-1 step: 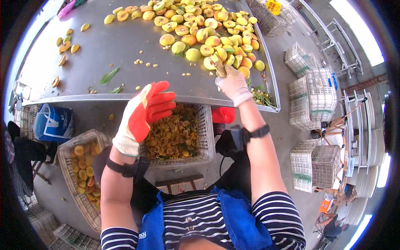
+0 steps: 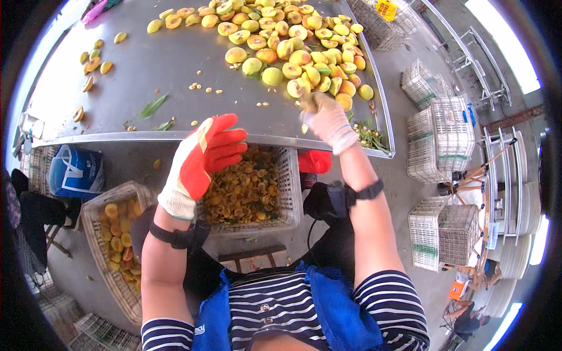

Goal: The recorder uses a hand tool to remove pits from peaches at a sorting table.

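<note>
My left hand [image 2: 205,155], in a red and white glove, hovers over a white plastic crate [image 2: 291,193] full of small brownish-yellow fruit pieces, just below the table's front edge. Its fingers are stretched out and slightly apart, and I see nothing held in them. My right hand [image 2: 329,121], in a white glove, reaches onto the grey metal table [image 2: 175,70] at the near edge of a pile of yellow-orange fruit [image 2: 298,55]. It is blurred and closed around a small yellowish piece of fruit [image 2: 308,102].
A second crate [image 2: 93,213] with yellow fruit halves stands at the lower left, beside a blue bag [image 2: 76,172]. Loose halves, pits and leaves lie on the table's left part. Empty white crates [image 2: 445,126] are stacked on the floor to the right.
</note>
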A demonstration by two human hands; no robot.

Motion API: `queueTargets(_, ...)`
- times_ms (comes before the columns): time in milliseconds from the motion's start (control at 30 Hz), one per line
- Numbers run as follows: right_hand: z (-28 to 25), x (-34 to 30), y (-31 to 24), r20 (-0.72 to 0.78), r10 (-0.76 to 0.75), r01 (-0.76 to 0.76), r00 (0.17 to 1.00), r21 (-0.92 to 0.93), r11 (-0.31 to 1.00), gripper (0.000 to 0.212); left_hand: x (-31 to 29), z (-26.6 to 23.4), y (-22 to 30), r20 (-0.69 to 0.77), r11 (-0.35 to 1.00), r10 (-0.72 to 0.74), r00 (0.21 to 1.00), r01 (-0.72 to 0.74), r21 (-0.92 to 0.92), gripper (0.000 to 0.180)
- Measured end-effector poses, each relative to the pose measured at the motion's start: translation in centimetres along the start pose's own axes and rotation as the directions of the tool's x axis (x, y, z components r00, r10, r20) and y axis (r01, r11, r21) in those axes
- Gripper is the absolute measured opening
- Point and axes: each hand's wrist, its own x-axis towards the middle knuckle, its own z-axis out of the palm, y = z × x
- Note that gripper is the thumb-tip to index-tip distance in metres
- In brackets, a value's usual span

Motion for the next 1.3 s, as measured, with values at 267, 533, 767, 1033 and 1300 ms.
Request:
queueTargets(267, 0.4, 7.5, 0.6, -0.139, -0.349, 0.209, 0.927, -0.581, 0.786, 0.041, 0.8, 0.2, 0.1, 0.002, 1.0, 0.005, 1.0, -0.005, -0.011, 0.055)
queueTargets(533, 3.1, 11.9, 4.4, -0.138, -0.03, -0.017, 0.99, -0.327, 0.945, 0.055, 1.0, 0.0, 1.0, -0.018, 0.993, 0.076, 0.997, -0.077, -0.088, 0.052)
queueTargets(767, 5.5, 4.2, -0.9, -0.147, -0.116, 0.18, 0.982, 0.571, 0.801, 0.043, 2.1, 1.0, -0.2, -0.107, 0.922, 0.342, 0.934, -0.355, -0.153, 0.055)
queueTargets(1033, 12.9, -3.7, -9.5, -0.182, -0.555, 0.553, 0.812, -0.066, 0.83, 0.028, 2.5, -0.2, -0.7, 0.091, 0.791, 0.538, 0.838, -0.465, -0.398, 0.043)
queueTargets(1300, 12.9, -4.6, -10.7, -0.141, -0.552, 0.546, 0.822, -0.082, 0.834, 0.021, 1.4, -0.9, -0.6, 0.047, 0.702, 0.658, 0.751, -0.636, 0.321, 0.043)
